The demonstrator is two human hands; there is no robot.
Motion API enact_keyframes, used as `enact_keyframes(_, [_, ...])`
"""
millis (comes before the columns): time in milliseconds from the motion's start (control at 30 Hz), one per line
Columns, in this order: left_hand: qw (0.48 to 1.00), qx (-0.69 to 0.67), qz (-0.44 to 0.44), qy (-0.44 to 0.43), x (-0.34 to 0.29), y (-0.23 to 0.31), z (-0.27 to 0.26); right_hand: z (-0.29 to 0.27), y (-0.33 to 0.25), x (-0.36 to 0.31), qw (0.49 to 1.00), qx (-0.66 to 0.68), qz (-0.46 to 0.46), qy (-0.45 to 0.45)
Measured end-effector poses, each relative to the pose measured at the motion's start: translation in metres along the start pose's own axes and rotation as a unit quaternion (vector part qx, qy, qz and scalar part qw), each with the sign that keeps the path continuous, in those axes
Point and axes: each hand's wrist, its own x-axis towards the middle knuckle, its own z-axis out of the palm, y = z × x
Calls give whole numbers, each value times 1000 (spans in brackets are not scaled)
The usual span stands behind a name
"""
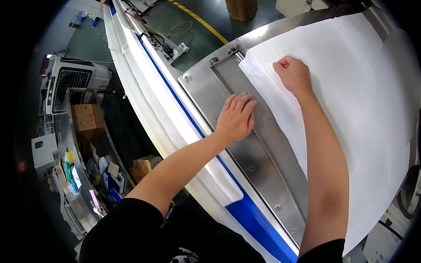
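My left hand (237, 117) rests palm down on the metal plate (250, 163), its fingers stretched out and a little apart, holding nothing that I can see. Farther right, my right hand (293, 75) is closed in a fist over a large white sheet (346, 87), near its left edge. The inside of that fist is hidden, so whether it grips anything cannot be made out. A faint crease or seam runs along the sheet beside the right wrist. The sheet's left edge lies over a recessed grey strip (285, 149) in the metal.
Left of the plate runs a long white cloth band with a blue strip (258, 228). Beyond it stand a metal bin (66, 131) of packages, a cardboard box (85, 117) and a white cooler-like machine (79, 79). A brown cylinder (241, 9) stands at the back.
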Motion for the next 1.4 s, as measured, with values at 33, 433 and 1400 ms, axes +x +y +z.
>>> enact_keyframes(33, [1000, 3, 4, 1, 1, 0, -1, -1, -1, 0, 1000, -2, 4, 3])
enact_keyframes(433, [994, -20, 32, 104, 68, -21, -7, 1, 1, -2, 997, -35, 47, 54])
enact_keyframes(1400, [843, 375, 149, -355, 141, 24, -62, -158, 226, -506, 891, -277, 336, 131])
